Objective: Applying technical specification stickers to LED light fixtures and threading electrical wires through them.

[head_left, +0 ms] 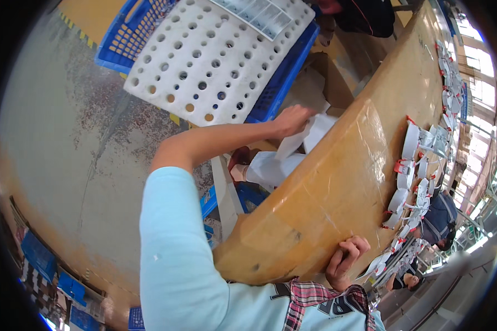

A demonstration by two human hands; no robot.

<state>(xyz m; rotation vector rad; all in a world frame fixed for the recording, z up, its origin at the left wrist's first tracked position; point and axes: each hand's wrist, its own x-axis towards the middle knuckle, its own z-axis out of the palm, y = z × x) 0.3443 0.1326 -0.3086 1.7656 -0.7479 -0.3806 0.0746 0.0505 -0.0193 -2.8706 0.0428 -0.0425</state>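
My left arm stretches out past the edge of the wooden worktable [326, 193]. At its end my left hand [294, 121] is closed on a thin white sheet [317, 132], partly blurred; whether it is paper or foam I cannot tell. The sheet hangs beside the table edge, over an open cardboard box [328, 77]. Close to my body, my right hand [346, 259] rests on the tabletop with its fingers curled in, and nothing shows in them.
A blue plastic crate [276, 91] with a perforated white foam board [204, 55] on top stands beyond my left arm. White ring-shaped parts with red pieces [406, 174] line the table's far side. Another person [364, 16] is near the crate; others [440, 218] sit across.
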